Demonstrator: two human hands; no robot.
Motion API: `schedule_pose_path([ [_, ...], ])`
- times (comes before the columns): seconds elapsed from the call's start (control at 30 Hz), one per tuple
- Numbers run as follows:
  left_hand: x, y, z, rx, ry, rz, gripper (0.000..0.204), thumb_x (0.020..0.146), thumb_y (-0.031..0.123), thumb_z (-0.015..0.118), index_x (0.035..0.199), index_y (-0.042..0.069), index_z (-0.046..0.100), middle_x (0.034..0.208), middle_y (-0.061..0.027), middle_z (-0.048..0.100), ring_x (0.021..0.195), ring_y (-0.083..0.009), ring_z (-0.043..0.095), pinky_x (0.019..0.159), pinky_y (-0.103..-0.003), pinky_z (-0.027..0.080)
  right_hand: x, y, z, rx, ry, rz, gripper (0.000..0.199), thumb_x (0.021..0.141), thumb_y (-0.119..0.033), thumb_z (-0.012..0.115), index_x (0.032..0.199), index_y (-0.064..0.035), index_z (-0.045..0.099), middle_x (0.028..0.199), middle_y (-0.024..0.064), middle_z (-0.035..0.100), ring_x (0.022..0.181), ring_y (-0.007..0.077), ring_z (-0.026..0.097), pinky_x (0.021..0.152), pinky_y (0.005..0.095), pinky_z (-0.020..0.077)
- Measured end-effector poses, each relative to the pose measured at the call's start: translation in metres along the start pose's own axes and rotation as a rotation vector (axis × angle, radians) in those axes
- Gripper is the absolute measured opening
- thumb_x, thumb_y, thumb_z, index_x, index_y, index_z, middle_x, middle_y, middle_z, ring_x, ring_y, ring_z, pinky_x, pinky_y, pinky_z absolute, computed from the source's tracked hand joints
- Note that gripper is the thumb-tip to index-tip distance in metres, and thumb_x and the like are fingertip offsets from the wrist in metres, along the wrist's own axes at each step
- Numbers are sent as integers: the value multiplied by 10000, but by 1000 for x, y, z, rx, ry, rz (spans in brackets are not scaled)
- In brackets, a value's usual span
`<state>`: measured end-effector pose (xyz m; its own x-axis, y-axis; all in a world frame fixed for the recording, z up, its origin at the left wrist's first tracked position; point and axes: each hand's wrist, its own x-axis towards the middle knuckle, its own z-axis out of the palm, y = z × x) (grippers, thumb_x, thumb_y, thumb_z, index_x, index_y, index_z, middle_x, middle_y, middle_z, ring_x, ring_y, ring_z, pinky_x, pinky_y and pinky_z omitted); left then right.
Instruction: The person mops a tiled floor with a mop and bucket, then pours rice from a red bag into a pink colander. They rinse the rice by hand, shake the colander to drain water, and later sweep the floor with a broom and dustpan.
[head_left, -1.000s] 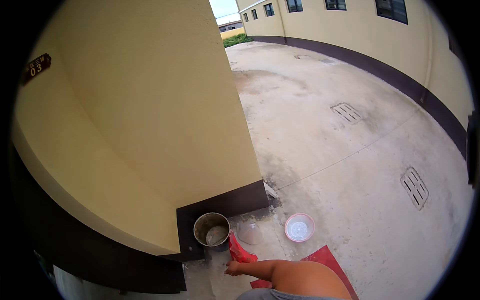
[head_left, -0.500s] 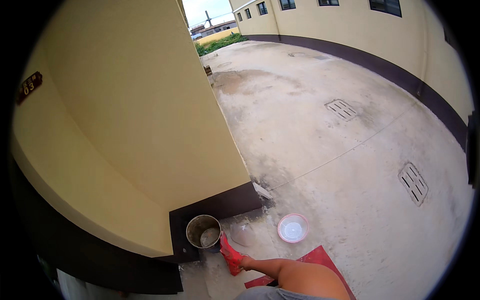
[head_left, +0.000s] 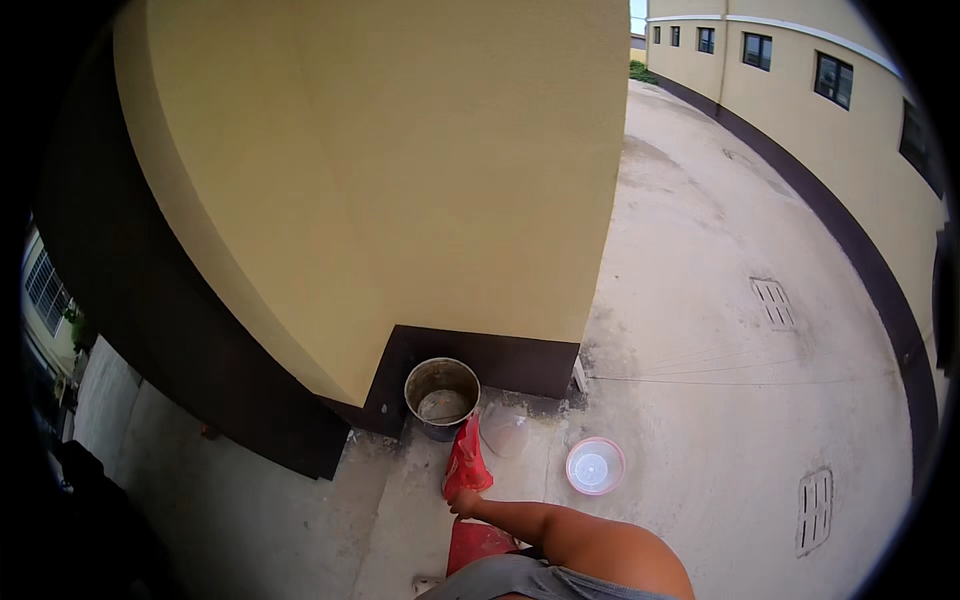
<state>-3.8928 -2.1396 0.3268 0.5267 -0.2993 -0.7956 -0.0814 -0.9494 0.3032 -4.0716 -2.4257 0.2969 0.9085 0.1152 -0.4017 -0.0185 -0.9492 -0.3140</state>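
From the lower right my right arm reaches in, and my right hand is closed on the near end of a limp red thing that looks like a plastic bag. Its far tip comes up beside a dark round bucket, which has a stained inner wall and something pale at its bottom. Just right of the red bag lies a clear plastic bag on the concrete. Farther right sits a white basin with a pink rim. A flat red piece lies below my hand, partly covered by my arm. My left hand does not show.
Behind the bucket rises a cream wall with a dark base, ending in a corner to the right. Concrete ground stretches beyond, with slotted drain covers. A dark ledge runs along the left.
The view has turned, so the wall corner stands farther right and the bucket higher in the picture. My right hand stays on the red bag, a little nearer to me.
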Motion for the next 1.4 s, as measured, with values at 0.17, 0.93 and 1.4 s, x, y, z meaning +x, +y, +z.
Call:
schedule_pose_path([
  [0.17, -64, -308, 137, -117, -231, -583, 491, 796, 397, 571, 1156, 62, 562, 1236, -113, 523, 1114, -246, 522, 908, -470, 406, 74, -15, -3, 983, 164, 348, 370, 716, -154, 666, 1058, -39, 587, 868, 67, 643, 702, 191, 645, 556, 308, 508],
  [0.93, -59, -564, -137, -1022, 340, -450, 376, 802, 240, 632, 1059, -24, 555, 903, -117, 629, 792, -193, 614, 672, -321, 520, 149, -114, -99, 985, -488, 1132, 287, 797, -231, 626, 1027, -75, 558, 884, 86, 617, 751, 220, 620, 672, 375, 492],
  [1.4, -156, -548, -272, -1305, -429, -986, 437, 861, 457, 486, 1158, 138, 518, 1149, -83, 568, 1027, -228, 550, 829, -431, 425, 638, -299, -324, 1152, -315, 588, 750, 708, -118, 703, 1355, -129, 323, 960, 134, 627, 831, 228, 626, 671, 409, 493],
])
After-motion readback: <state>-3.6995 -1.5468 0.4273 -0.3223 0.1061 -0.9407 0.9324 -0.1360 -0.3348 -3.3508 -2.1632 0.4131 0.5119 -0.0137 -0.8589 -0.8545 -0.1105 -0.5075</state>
